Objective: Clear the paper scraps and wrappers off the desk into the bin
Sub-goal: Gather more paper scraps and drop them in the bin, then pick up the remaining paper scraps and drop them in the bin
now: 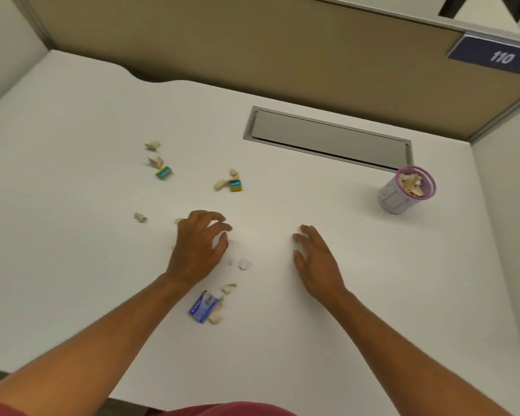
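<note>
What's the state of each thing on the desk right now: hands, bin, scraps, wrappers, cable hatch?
left hand: fingers curled, palm down over scraps, grasp not confirmed
right hand: open, flat, empty
bin: upright, partly filled with scraps
paper scraps: scattered loose on the desk
green-blue wrappers: two, lying among the scraps
blue wrapper: flat near the left forearm
cable hatch: lid closed

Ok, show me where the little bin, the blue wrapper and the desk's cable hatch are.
bin (391, 196): head view, on its pale outer wall.
blue wrapper (201, 307): head view, middle of its face.
cable hatch (327, 139): head view, centre of the grey lid.
</note>
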A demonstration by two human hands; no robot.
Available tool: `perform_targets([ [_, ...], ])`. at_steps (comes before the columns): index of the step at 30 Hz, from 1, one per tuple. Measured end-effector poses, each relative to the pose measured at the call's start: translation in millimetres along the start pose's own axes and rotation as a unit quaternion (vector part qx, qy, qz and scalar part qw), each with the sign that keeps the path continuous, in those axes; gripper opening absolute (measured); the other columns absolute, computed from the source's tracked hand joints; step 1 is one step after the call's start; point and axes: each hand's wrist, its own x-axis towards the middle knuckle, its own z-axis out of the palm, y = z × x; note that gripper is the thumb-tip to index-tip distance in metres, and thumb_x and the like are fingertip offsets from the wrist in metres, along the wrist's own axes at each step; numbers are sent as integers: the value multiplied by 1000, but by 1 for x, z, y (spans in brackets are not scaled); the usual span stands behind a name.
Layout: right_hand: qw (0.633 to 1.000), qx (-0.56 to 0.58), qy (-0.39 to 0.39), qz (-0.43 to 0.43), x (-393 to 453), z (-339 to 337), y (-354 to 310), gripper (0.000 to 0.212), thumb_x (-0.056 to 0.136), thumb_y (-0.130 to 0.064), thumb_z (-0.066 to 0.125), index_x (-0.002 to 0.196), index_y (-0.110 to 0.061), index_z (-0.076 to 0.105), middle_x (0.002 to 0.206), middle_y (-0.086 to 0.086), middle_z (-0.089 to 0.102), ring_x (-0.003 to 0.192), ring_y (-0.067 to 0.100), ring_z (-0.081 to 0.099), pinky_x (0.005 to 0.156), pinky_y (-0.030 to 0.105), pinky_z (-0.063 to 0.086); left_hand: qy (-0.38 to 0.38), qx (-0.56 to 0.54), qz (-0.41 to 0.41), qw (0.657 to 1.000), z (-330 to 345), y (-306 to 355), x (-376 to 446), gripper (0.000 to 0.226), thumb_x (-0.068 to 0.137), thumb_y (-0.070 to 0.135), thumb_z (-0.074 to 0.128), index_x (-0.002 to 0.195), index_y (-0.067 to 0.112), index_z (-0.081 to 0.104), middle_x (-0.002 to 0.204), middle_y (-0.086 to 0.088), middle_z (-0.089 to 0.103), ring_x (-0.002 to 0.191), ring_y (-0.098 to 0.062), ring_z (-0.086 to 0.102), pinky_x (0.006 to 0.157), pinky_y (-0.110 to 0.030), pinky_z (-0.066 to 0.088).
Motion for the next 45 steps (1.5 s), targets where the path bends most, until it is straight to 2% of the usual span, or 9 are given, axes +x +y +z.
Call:
perform_targets([
  [7, 999, -29, -10, -37, 14, 36, -71, 42, 101, -7, 50, 141, -9, 60, 152, 5, 53, 145, 22, 45, 123, 28, 30, 2, 12, -191, 982, -50, -86, -18, 28, 92, 15, 71, 120, 19, 74, 135, -7, 59, 125, -33, 44, 100, -47, 48],
  [13, 989, -76, 4, -129, 83, 31, -145, 43, 97, -6, 54, 139, -10, 58, 149, 11, 53, 137, 28, 51, 117, 37, 40, -40, -55, -191, 979, -62, -119, 5, 24, 93, 13, 68, 117, 16, 69, 135, -6, 55, 119, -30, 51, 95, -38, 49],
  [19, 961, -258, -56, -84, 155, 52, -169, 69, 106, -49, 38, 163, -14, 21, 170, 18, 17, 156, 31, 23, 126, 53, 12, -46, -31, -179, 982, -77, -151, 56, 27, 90, 10, 65, 116, 12, 62, 130, -10, 51, 117, -33, 47, 85, -39, 47],
  [24, 931, -348, -65, -93, 155, 84, -172, 71, 107, -54, 25, 161, -8, 23, 165, 20, 29, 156, 28, 22, 129, 51, -2, -85, 9, -147, 985, -91, -181, 107, 38, 85, 1, 63, 122, 7, 56, 130, -17, 49, 123, -38, 46, 86, -44, 50],
  [27, 939, -325, -58, -92, 134, 102, -182, 73, 106, -54, 26, 159, -4, 26, 167, 22, 25, 158, 31, 18, 129, 47, -8, -129, 18, -98, 987, -90, -198, 134, 58, 86, 3, 64, 142, 7, 48, 154, -15, 38, 143, -39, 36, 102, -48, 50],
  [31, 955, -268, -81, -96, 95, 121, -193, 75, 107, -53, 24, 161, -1, 18, 171, 20, 9, 161, 29, 5, 130, 44, -5, -257, 60, -42, 964, -82, -215, 158, 76, 100, 17, 58, 166, 17, 20, 175, -15, 5, 160, -38, 9, 129, -51, 19],
  [38, 975, -159, -94, -124, 29, 136, -182, 56, 112, -31, 29, 162, -6, 24, 173, 9, 10, 161, 23, 8, 130, 39, 14, -196, -20, -15, 980, -85, -213, 112, 42, 97, 2, 53, 138, 0, 61, 161, -16, 44, 153, -31, 37, 125, -47, 27],
  [42, 988, -62, -107, -94, 18, 124, -171, 50, 110, -22, 39, 160, -24, 34, 170, -10, 21, 157, 9, 21, 128, 29, 22, -165, -55, -44, 984, -84, -198, 57, 44, 97, 3, 54, 141, 3, 60, 159, -12, 47, 151, -29, 39, 127, -47, 27],
  [45, 999, -2, -29, -43, 16, 100, -163, 42, 105, -20, 54, 147, -21, 54, 158, -3, 48, 146, 14, 43, 123, 34, 32, -152, -79, -56, 984, -85, -183, 20, 47, 97, 3, 56, 145, 7, 58, 157, -8, 50, 152, -29, 38, 127, -47, 29],
])
